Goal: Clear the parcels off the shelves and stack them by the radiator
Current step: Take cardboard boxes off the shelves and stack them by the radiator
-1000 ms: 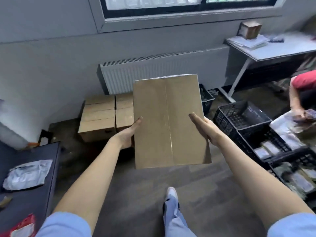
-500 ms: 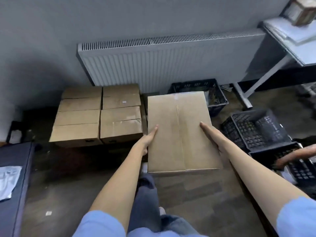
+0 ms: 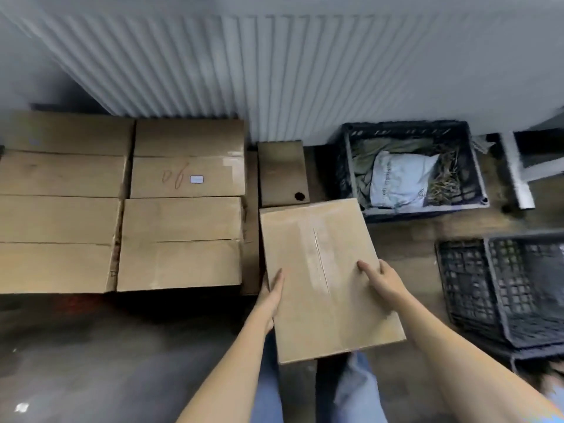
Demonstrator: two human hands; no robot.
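I carry a flat brown cardboard parcel (image 3: 323, 270) with a taped seam down its top. My left hand (image 3: 271, 293) holds its left edge, thumb on top. My right hand (image 3: 383, 280) lies on its top near the right edge, fingers fairly straight. The parcel hangs low, just right of a stack of brown parcels (image 3: 180, 206) that stands on the floor against the white ribbed radiator (image 3: 244, 71). A small darker box (image 3: 282, 174) sits behind the carried parcel, at the foot of the radiator.
A black crate (image 3: 476, 169) with a white mailer bag and scraps stands right of the small box. Another black crate (image 3: 464, 285) lies tilted at the right. A white table leg (image 3: 518, 178) is at the far right. Dark floor (image 3: 91, 361) spreads in front of the stack.
I have moved close to the radiator and bent down. The parcel has come lower and sits beside the stack; my right hand has shifted onto its top face.
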